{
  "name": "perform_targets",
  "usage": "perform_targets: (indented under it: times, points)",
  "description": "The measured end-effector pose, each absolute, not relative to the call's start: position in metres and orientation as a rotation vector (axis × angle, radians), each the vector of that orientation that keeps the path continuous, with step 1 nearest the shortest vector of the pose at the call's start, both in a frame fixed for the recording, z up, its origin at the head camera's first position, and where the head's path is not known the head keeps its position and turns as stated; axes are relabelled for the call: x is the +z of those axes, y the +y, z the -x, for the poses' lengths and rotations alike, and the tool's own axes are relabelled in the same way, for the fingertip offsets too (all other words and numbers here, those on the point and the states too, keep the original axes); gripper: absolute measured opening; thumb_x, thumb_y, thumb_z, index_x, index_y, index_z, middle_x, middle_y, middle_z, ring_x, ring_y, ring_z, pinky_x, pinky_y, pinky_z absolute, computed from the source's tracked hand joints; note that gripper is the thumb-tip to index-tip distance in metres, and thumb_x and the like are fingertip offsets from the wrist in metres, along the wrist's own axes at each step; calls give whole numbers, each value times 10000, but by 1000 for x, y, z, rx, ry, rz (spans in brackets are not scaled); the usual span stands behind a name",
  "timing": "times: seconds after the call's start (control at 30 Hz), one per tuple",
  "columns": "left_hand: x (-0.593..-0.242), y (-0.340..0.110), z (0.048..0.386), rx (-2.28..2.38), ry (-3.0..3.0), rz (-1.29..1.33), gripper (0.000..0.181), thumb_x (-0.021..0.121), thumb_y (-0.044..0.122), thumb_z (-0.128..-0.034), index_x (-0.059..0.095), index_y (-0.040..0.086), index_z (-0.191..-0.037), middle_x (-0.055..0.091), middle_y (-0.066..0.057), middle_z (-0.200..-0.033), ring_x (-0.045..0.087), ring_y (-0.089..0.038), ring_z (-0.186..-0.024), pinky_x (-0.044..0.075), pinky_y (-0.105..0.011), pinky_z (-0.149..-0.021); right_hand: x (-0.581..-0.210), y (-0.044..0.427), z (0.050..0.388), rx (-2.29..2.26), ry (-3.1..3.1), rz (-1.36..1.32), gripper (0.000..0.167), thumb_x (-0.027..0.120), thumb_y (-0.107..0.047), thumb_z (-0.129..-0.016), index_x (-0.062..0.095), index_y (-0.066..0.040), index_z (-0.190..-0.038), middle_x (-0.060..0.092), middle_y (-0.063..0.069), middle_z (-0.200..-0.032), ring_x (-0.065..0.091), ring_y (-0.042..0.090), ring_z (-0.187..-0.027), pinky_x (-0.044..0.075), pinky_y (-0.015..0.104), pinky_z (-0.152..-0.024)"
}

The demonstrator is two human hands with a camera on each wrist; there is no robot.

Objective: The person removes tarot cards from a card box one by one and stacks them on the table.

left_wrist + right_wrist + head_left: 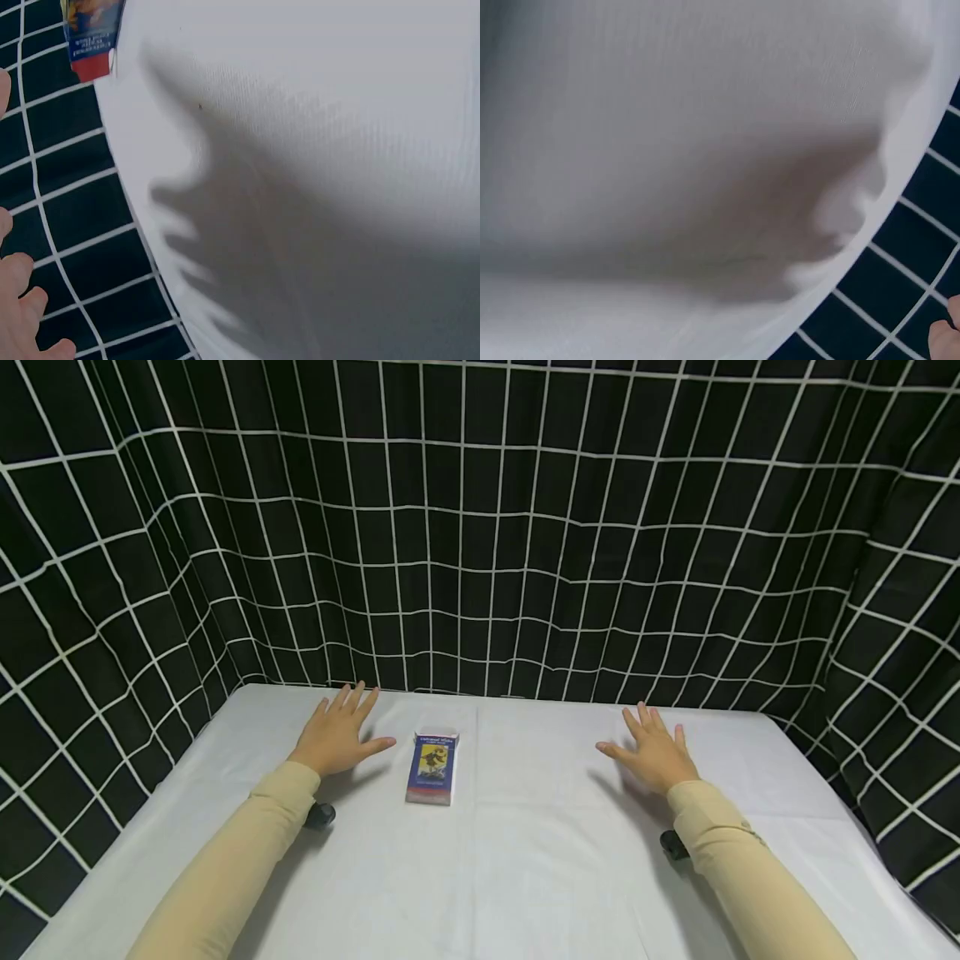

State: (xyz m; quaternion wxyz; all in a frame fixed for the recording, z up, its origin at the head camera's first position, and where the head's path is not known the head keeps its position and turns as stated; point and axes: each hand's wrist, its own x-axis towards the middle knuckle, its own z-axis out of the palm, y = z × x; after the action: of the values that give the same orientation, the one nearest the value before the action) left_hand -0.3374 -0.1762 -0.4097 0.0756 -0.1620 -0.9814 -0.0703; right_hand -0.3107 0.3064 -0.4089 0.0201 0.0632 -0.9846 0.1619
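Closest in, two beige sleeves, the left one (232,860) and the right one (757,877), reach forward over the desk (540,877), which is covered in white cloth. A small black object (320,816) shows beside the left cuff and a similar dark piece (674,845) beside the right; what they belong to is mostly hidden.

Farther in lies the blue box (432,768), flat on the cloth between the hands and nearer the left. It has a figure on a yellow panel and a red band across its near end. Whether the pale strip at its far end is a flap cannot be told.

The right hand (654,756) is well apart from the box, palm down, fingers spread and holding nothing. The left hand (337,735) is likewise palm down with fingers spread and nothing held, its thumb pointing toward the box without touching it. Both seem raised, their shadows falling apart from them.

As for progress, no handling is under way; the work looks either unstarted or finished, and these views cannot settle which, nor what remains. Beyond the desk's far edge hangs a black curtain (517,552) with a white grid
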Motion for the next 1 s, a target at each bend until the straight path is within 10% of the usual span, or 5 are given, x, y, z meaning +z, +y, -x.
perform_targets:
  times: [1.0]
  points:
    - [-423,-158,321,-239,-2901,670,884,546,625,-907,288,94,-1565,221,-161,-1646,190,-397,-1521,204,-592,-1210,-416,277,297,552,-3025,-334,960,523,-647,-914,217,-15,-1568,82,260,-1646,41,449,-1526,-16,654,-1199]
